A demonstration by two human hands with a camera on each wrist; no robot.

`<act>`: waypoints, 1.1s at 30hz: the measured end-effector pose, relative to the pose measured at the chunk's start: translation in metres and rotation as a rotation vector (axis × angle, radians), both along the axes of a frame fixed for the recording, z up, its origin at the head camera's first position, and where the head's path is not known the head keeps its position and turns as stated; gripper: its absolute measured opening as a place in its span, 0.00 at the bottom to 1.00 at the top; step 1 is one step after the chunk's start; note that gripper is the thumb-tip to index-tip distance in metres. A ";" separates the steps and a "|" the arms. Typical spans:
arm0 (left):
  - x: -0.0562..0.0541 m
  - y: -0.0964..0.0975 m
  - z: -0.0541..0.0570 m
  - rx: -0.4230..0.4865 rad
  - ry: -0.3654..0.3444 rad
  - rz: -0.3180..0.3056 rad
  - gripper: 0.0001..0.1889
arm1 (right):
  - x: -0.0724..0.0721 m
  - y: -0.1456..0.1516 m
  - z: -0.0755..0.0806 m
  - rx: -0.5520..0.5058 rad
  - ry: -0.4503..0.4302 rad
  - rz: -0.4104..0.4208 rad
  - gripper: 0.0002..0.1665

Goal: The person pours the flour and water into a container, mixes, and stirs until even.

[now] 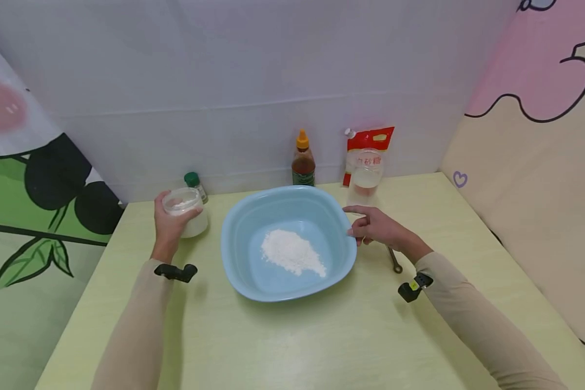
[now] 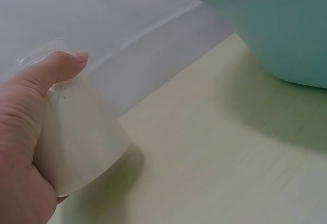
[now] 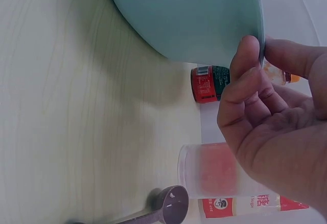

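Left hand (image 1: 167, 230): thumb and fingers curled round a clear, wide-mouthed jar (image 1: 189, 219), spread to its girth; whitish contents visible inside. Whether the jar's base touches the table (image 1: 292, 346) cannot be told. Right hand (image 1: 377, 226): thumb and fingertip pinch the near-vertical edge of a pale blue basin (image 1: 244, 271), almost no gap between them beyond the rim's thickness.

Clock positions, head view, basin as centre, 12 toward the wall (image 1: 253, 70):
- Basin: mid-table; white powder (image 1: 292, 252) heaped loosely on its floor.
- Right hand's pinch: just short of 3.
- Jar: between 9 and 10, apart from the basin.
- Green-capped bottle (image 1: 193, 180): 10, just beyond the jar.
- Orange-capped bottle (image 1: 303, 162): just past 12, upright.
- Red-and-white bag (image 1: 382, 140): between 1 and 2, behind a clear cup (image 1: 365, 179).
- Dark measuring spoon (image 3: 175, 203): just past 3, on the table, partly hidden by the right forearm.
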State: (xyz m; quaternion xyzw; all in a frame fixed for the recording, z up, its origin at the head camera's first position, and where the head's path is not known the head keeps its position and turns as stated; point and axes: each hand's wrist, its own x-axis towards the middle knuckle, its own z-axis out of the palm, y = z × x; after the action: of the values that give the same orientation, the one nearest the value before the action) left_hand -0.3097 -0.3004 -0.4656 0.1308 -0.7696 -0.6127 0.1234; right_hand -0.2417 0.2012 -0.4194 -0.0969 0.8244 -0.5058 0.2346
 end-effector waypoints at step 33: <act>0.002 -0.012 0.007 0.014 -0.025 -0.025 0.55 | 0.002 -0.001 0.000 -0.026 -0.003 0.000 0.40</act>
State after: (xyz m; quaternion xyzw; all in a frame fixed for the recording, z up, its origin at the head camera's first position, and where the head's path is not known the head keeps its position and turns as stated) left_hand -0.3080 -0.3128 -0.4585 0.1298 -0.7684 -0.6177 0.1051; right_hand -0.2396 0.2006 -0.4192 -0.0992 0.8175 -0.5166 0.2347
